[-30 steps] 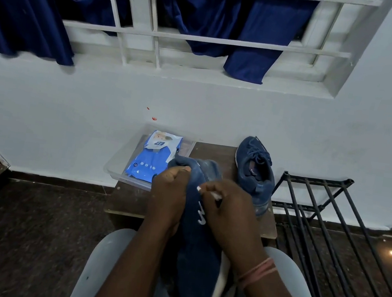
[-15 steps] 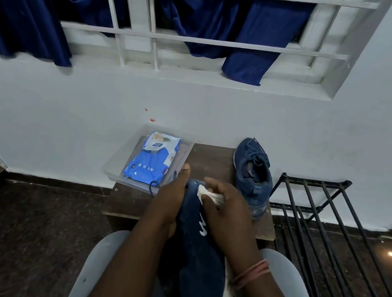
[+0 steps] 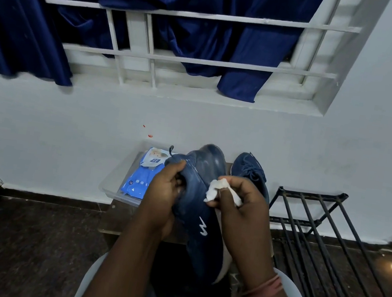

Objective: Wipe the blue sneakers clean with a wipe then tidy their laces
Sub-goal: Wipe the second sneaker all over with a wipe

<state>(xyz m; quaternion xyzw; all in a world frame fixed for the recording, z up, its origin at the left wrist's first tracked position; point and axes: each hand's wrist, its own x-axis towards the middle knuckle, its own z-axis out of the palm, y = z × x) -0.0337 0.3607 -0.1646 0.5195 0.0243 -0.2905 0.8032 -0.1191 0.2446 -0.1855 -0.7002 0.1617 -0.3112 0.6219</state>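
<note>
A blue-and-white wipes pack [image 3: 145, 173] lies in a clear plastic tray [image 3: 110, 186] on the left part of the small wooden worktop [image 3: 123, 216]; its printing is too small to read, though a pale picture panel shows at its top end. The left hand [image 3: 161, 194] comes up from below, its fingers [image 3: 177, 168] curled round the collar and heel end of the held sneaker [image 3: 198, 199], the thumb side tucked against the upper. This blue sneaker is tilted with its sole edge towards the wall, raised above the worktop and running down towards the person's lap; a white zigzag logo [image 3: 201, 226] marks its side, and a dark lace end [image 3: 170, 150] sticks up just above the left hand. The right hand [image 3: 244, 206] sits just right of the shoe, its fingers bent and pinching a crumpled white wipe [image 3: 214, 191], which is against the sneaker's side or just off it; which one cannot be told. A reddish band [image 3: 263, 289] circles the right wrist. The second sneaker [image 3: 248, 172] stands on the worktop beyond the right hand, laces up, partly hidden by that hand. To the right stands a black metal rack [image 3: 319, 217] on the dark floor [image 3: 11, 235]. Behind, a white window grille [image 3: 195, 59] carries bunched navy curtains [image 3: 30, 22] on a white wall [image 3: 63, 141].
</note>
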